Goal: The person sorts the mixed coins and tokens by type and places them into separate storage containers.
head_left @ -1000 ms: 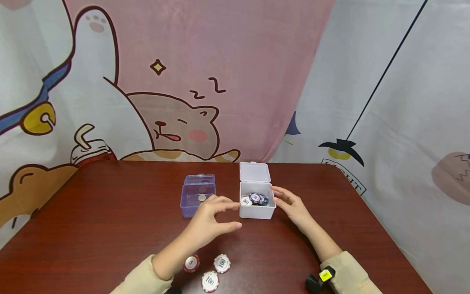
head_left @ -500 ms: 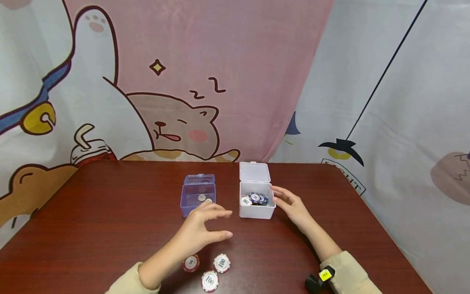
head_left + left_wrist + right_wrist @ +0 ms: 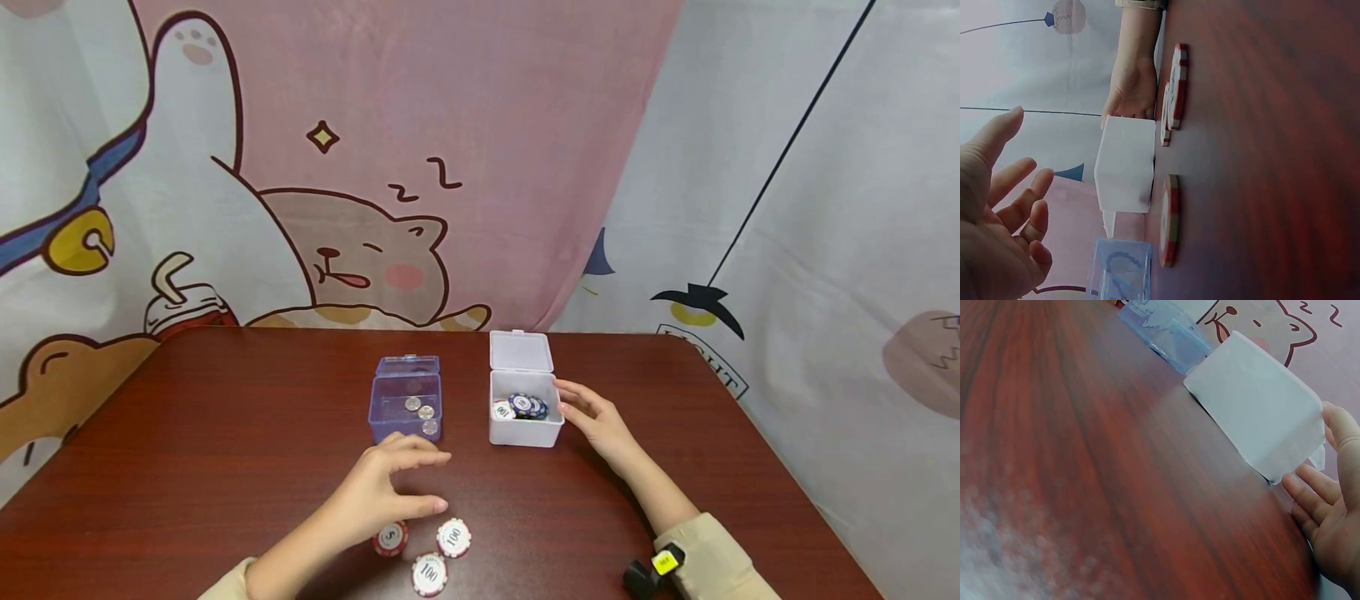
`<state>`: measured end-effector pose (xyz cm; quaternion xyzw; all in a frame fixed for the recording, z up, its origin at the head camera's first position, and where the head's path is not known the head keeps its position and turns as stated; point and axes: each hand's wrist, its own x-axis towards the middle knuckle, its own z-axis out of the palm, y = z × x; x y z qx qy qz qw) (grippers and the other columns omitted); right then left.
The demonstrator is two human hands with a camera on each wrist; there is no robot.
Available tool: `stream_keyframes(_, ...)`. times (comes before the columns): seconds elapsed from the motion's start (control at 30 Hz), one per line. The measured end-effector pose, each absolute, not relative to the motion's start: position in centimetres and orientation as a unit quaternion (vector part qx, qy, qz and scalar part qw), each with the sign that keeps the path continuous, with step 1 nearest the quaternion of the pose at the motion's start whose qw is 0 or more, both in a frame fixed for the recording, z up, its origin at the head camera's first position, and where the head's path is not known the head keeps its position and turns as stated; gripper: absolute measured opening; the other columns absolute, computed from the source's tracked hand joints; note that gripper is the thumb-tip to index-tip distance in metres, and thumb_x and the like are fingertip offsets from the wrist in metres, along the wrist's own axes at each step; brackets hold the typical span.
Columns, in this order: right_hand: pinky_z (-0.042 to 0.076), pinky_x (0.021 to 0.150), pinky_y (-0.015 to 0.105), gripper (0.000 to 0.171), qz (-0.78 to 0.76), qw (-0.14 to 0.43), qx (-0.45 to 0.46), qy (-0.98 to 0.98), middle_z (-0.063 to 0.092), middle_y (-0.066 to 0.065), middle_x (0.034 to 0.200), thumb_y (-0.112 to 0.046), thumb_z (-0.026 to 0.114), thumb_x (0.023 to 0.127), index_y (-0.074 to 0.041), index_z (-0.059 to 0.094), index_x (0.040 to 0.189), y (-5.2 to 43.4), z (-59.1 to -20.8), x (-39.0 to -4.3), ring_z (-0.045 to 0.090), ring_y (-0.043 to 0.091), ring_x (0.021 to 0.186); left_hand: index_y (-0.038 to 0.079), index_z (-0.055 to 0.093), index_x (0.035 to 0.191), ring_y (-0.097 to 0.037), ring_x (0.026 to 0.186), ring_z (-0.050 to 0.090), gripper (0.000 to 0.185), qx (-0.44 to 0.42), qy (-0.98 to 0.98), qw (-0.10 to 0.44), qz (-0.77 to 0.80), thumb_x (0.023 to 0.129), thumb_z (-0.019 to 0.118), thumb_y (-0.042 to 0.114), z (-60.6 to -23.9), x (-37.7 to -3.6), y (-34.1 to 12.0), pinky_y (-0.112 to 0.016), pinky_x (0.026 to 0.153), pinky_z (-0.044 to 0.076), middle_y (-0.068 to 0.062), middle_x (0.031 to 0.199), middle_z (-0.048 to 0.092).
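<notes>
My left hand [image 3: 378,487] hovers with spread, slightly bent fingers over the near side of the table, nothing between thumb and fingers. Just below it lie a red-edged poker chip marked 5 [image 3: 390,546] and two more marked 100, one nearer the front [image 3: 429,575]. My right hand [image 3: 600,423] touches the right side of a white plastic box [image 3: 525,433] with its fingertips. The box's lid [image 3: 521,352] is raised; inside lie blue poker chips [image 3: 522,405] and a white one marked 100. In the left wrist view, the left palm [image 3: 991,250] holds nothing.
A translucent blue box [image 3: 381,427] with its lid raised stands left of the white one, several silver coins [image 3: 426,412] inside. A black device with a yellow label [image 3: 664,562] sits at the right wrist. A cartoon curtain [image 3: 480,150] hangs behind the table.
My left hand has drawn away from the white box, leftward and toward the front, uncovering coins in the blue box. The right hand stays at the white box.
</notes>
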<state>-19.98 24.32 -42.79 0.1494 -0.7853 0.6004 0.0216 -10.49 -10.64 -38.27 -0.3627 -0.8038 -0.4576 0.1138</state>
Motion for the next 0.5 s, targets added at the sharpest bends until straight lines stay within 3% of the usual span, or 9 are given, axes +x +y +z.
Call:
stream_keyframes(0.17,0.043,0.089,0.022,0.041,0.601,0.023,0.152,-0.784,0.055,0.022,0.130,-0.012,0.061,0.094,-0.003,0.053,0.134,24.4,-42.9,-20.0,0.051,0.036,0.120,0.010,0.072,0.112,-0.011,0.095,0.053,0.044,-0.378,-0.805,0.104,-0.446,0.073,0.084,0.025,-38.6,-10.2,-11.6,-0.028,0.076,0.046,0.007,0.105,0.065)
stream_keyframes(0.5,0.043,0.088,0.020,0.044,0.602,0.020,0.153,-0.784,0.053,0.023,0.132,-0.011,0.059,0.095,-0.002,0.050,0.137,24.4,-42.9,-20.0,0.049,0.037,0.121,0.007,0.072,0.110,-0.012,0.098,0.055,0.045,-0.400,-0.814,0.055,-0.418,0.070,0.086,0.023,-39.8,-9.8,-13.5,-0.032,0.084,0.046,0.008,0.104,0.062)
